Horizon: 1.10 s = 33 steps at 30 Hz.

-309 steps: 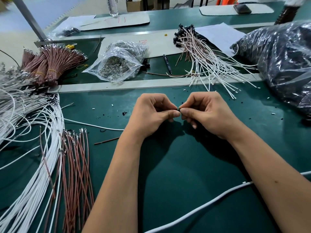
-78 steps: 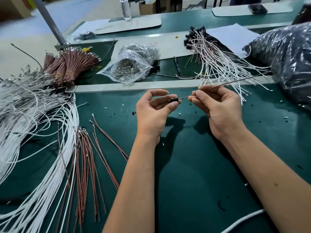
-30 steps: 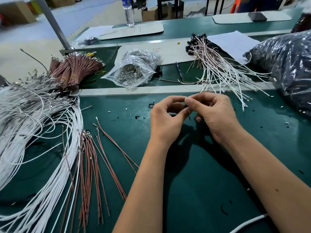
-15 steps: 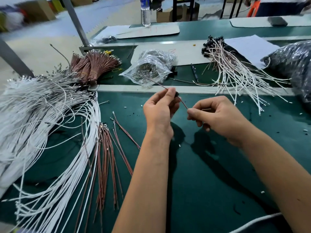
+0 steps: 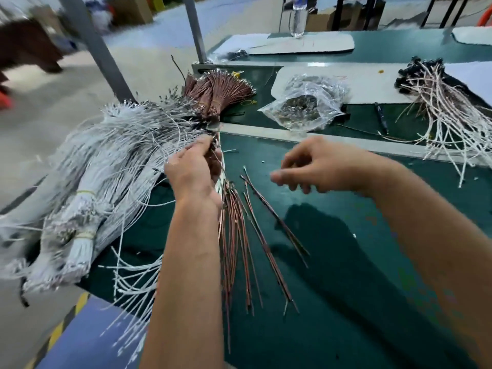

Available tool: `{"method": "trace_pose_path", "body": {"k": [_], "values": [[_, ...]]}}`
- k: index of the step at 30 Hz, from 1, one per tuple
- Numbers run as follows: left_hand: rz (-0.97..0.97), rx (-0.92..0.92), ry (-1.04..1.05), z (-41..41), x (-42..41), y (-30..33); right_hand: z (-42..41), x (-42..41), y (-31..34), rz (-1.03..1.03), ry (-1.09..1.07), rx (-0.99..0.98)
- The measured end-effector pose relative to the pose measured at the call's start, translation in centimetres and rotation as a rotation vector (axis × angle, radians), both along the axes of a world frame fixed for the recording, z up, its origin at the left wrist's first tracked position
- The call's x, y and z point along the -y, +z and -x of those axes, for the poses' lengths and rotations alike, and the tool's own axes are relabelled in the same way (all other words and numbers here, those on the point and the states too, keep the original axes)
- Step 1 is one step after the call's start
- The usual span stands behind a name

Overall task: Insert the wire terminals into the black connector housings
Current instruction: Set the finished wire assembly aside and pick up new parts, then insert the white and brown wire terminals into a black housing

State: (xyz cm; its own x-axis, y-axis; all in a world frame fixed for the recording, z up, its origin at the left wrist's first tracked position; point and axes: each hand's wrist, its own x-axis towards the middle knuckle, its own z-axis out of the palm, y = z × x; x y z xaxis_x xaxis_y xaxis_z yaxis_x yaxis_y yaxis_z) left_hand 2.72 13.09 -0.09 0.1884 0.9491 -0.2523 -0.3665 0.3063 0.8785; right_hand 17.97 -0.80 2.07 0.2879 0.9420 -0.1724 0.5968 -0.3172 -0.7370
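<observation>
The table mat (image 5: 346,262) is dark green. The wire bundles (image 5: 106,161) at left of frame are white, tied with yellow bands. The loose wires (image 5: 239,235) at centre are reddish brown. The bag (image 5: 306,107) at upper centre is clear plastic. The floor strip (image 5: 61,328) at lower left is striped yellow and black.

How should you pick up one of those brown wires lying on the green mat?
Judging by their pose, pinch one brown wire from above at its far end, nearest the right hand. There the strands fan apart on the green mat; nearer you they bunch together.
</observation>
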Motion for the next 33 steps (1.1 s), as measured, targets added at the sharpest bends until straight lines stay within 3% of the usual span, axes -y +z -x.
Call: {"method": "trace_pose_path", "body": {"k": [6,14,20,27,31,33], "values": [[-0.122,-0.202,0.027,3.2,-1.6,-0.8,4.8,-14.6,-3.7,0.008,-0.241,0.276],[-0.139,-0.31,-0.023,2.5,-2.2,-1.6,3.8,-17.0,-3.6,0.108,-0.219,0.293],[-0.214,-0.354,-0.092,0.5,-1.7,-1.4,1.7,-14.4,-2.8,-0.179,-0.303,-0.152],[-0.323,-0.403,-0.169,-1.5,-0.7,-0.4,-1.3,-11.9,-1.4,-0.51,-0.432,-0.213],[-0.441,-0.49,-0.425,-2.4,0.7,0.3,-3.2,-9.6,-0.5,-0.731,-0.508,-0.616],[-0.45,-0.47,-0.6,-2.8,1.6,0.7,-4.6,-8.3,0.4,-0.819,-0.589,-0.723]]}}
